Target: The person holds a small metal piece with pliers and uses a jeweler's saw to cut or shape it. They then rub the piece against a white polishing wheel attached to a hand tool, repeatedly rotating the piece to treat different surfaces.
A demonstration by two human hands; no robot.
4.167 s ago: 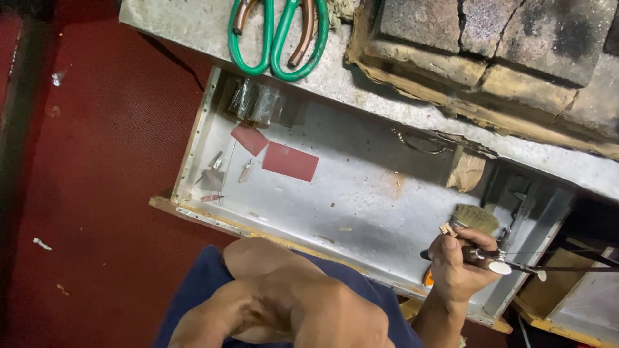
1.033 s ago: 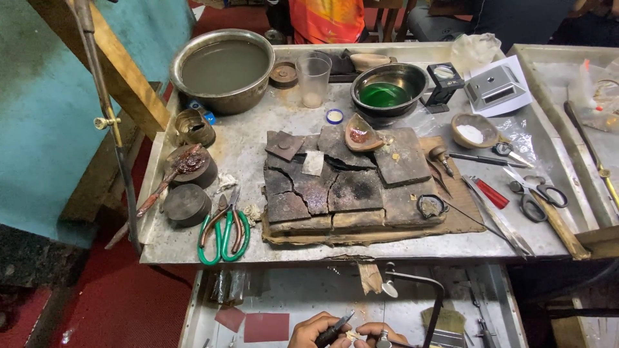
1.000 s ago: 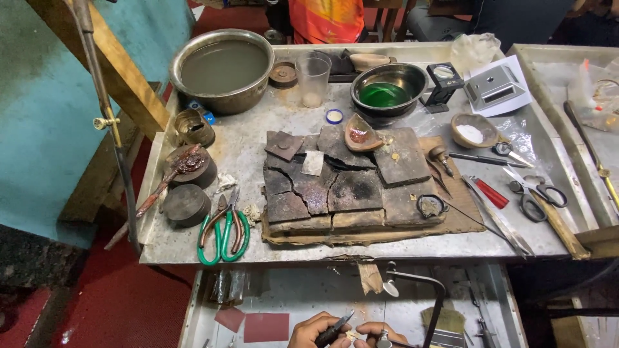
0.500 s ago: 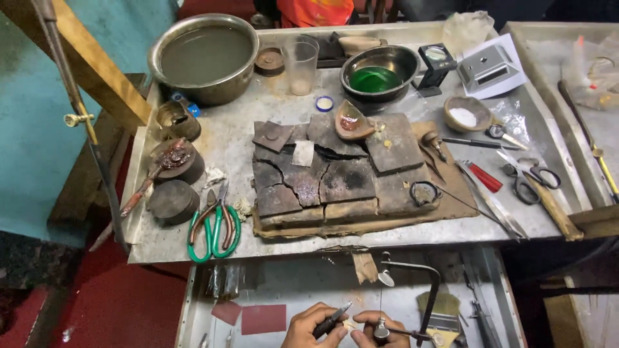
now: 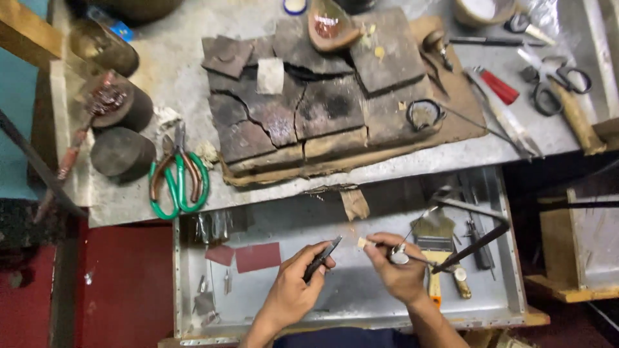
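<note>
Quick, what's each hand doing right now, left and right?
Left hand: closed on dark tweezers, over the open metal drawer.
Right hand: closed, pinching a tiny pale piece in its fingertips, a thin tool also in its grip.

1. I see dark tweezers, slim and pointed, pinched in my left hand over the open metal drawer. They slant with the tips toward 1 o'clock, raised off the drawer floor.
2. A small pale piece, light tan and roughly square, sits at the fingertips of my right hand. It lies at 3 o'clock from the tweezer tips, near them but apart.
3. A thin metal tool with a shiny rounded end crosses my right hand. Its dark shaft runs out toward 2 o'clock, above the drawer's right part.
</note>
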